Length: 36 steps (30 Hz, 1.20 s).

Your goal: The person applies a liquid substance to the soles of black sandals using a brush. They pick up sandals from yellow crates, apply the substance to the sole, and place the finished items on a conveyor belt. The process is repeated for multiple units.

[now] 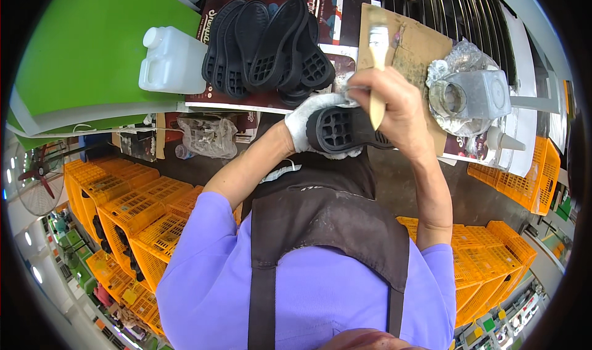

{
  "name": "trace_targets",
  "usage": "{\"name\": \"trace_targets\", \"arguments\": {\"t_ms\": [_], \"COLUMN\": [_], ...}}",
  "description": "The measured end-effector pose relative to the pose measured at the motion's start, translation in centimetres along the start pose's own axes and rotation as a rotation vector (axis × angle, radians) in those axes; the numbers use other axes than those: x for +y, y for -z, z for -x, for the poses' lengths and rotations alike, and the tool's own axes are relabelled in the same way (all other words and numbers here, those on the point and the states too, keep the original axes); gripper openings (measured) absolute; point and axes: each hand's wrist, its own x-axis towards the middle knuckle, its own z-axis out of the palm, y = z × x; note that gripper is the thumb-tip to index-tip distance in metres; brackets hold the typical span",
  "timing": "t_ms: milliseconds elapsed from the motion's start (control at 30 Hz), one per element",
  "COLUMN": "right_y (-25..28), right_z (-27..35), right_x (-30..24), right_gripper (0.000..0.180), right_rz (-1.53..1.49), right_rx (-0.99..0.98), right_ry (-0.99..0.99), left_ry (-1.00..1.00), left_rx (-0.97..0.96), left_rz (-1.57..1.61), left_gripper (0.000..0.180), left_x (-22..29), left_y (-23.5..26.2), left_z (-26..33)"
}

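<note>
My left hand (298,125), in a white glove, is wrapped round a black shoe sole (336,130) held in front of the apron, just off the table's near edge. The sole's heel shows a grid of square hollows. Closed on the pale wooden handle of a flat brush (378,57) is my bare right hand (398,106), close to the sole. The brush stands nearly upright, its blurred bristles pointing away from me. My right fingers partly hide the sole's far side. Beyond the left hand lies a pile of black shoe soles (265,45) on printed cardboard.
Left of the pile stands a white plastic jug (172,60). Stained cardboard (419,48) lies at the right, beside a clear plastic container (484,94) in crumpled film. Near it is a nozzle bottle (504,140). Orange crates (148,226) stack up behind me on both sides.
</note>
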Motion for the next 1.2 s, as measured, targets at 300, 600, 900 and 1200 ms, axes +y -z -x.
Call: {"name": "trace_targets", "arguments": {"t_ms": [300, 600, 900, 1200], "right_y": [-0.3, -0.3, 1.2, 2.1], "right_z": [-0.4, 1.2, 2.1, 2.8], "right_x": [-0.4, -2.9, -3.1, -2.6], "right_gripper": [0.021, 0.026, 0.025, 0.030], "right_rz": [0.018, -0.120, -0.109, 0.121], "right_rx": [0.064, -0.258, -0.038, -0.056], "right_ry": [0.047, 0.292, 0.270, 0.276], "left_ry": [-0.164, -0.269, -0.263, -0.324], "left_rx": [0.205, 0.187, 0.111, -0.070], "left_rz": [-0.506, -0.198, 0.095, 0.026], "left_gripper": [0.040, 0.023, 0.039, 0.033], "left_x": [0.4, 0.9, 0.9, 2.0], "left_y": [-0.2, 0.7, -3.4, -3.3], "left_z": [-0.3, -0.5, -0.8, -0.7]}}
